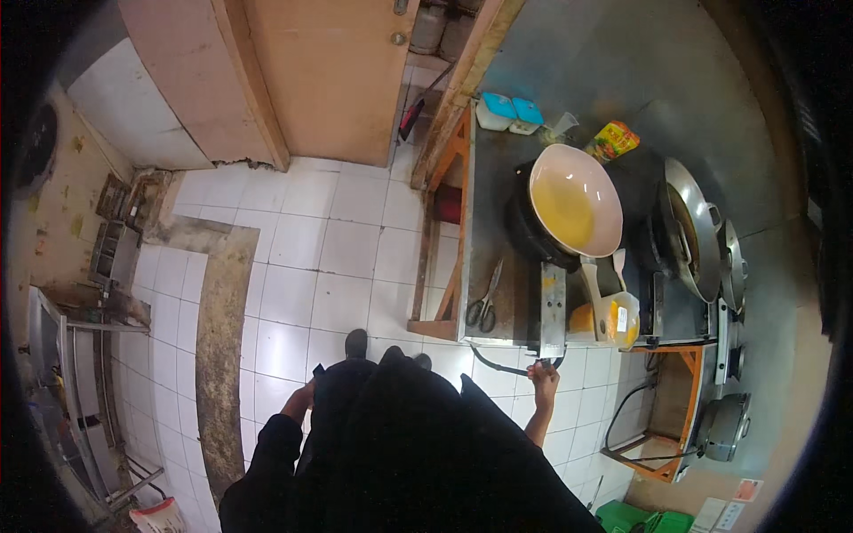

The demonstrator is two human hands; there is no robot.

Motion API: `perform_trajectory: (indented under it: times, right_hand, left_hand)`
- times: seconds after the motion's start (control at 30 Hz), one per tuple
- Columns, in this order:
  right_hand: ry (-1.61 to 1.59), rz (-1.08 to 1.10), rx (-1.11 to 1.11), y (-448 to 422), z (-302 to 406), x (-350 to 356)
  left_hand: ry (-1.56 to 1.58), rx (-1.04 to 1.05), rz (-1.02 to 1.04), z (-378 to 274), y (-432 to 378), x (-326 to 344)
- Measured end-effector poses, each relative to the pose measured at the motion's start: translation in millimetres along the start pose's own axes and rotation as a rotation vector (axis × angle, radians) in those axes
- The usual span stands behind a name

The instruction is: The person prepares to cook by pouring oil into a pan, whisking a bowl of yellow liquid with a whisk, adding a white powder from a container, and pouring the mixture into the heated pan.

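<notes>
My right hand (545, 381) has its fingers closed on the control knob (546, 364) at the front end of the gas burner's metal body (553, 310). Above that burner sits a pale pink pan (606, 200) with yellow liquid, its handle (593, 293) pointing toward me. Under the handle's end lies a clear plastic packet with orange-yellow contents (580, 320). Black-handled scissors (486, 303) rest left of the burner. My left hand (308, 394) hangs low by my dark clothing, next to a small dark object; its fingers are mostly hidden.
A large metal wok (700, 246) stands at the right. Two blue-lidded containers (496, 110) and a seasoning pouch (614, 140) are at the table's back. A black hose (496, 365) loops below the front edge. A raised concrete strip (223, 373) crosses the tiled floor at left.
</notes>
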State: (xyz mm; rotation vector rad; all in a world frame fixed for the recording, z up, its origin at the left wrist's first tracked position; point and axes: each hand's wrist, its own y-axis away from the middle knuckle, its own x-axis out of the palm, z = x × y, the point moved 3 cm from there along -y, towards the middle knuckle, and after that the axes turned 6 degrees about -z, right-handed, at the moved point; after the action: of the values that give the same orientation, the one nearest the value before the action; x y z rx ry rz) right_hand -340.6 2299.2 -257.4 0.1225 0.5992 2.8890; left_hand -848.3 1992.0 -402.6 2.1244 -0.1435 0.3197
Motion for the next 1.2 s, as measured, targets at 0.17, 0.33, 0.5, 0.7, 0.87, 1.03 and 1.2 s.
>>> perform_trajectory:
  times: [0.17, 0.33, 0.5, 0.7, 0.87, 1.03, 1.2]
  right_hand:
    - [0.159, -0.053, -0.174, 5.2, 3.1, 6.5]
    - [0.254, 0.024, -0.074, 4.9, 13.8, 9.2]
    - [-0.036, 0.005, 0.068, -7.9, -14.2, -3.3]
    - [-0.200, -1.076, 0.035, -46.5, -45.8, 8.2]
    - [-0.435, -0.801, 0.227, -42.0, -35.8, 25.2]
    - [-0.450, -0.869, 0.315, -49.8, -46.1, 24.9]
    - [-0.326, -0.804, 0.279, -51.0, -58.1, 22.5]
  left_hand:
    - [-0.030, 0.017, 0.007, -18.3, -14.0, 4.5]
    - [-0.064, 0.018, 0.010, -32.5, -18.8, 5.6]
    - [-0.076, 0.020, 0.010, -41.2, -18.5, 12.1]
    - [-0.086, 0.026, 0.034, -47.7, -21.3, 21.7]
    - [-0.055, 0.037, 0.033, -38.7, -20.1, 17.8]
    - [-0.058, 0.050, 0.043, -40.5, -20.5, 9.4]
    - [-0.114, 0.023, 0.096, -50.7, -25.1, -1.7]
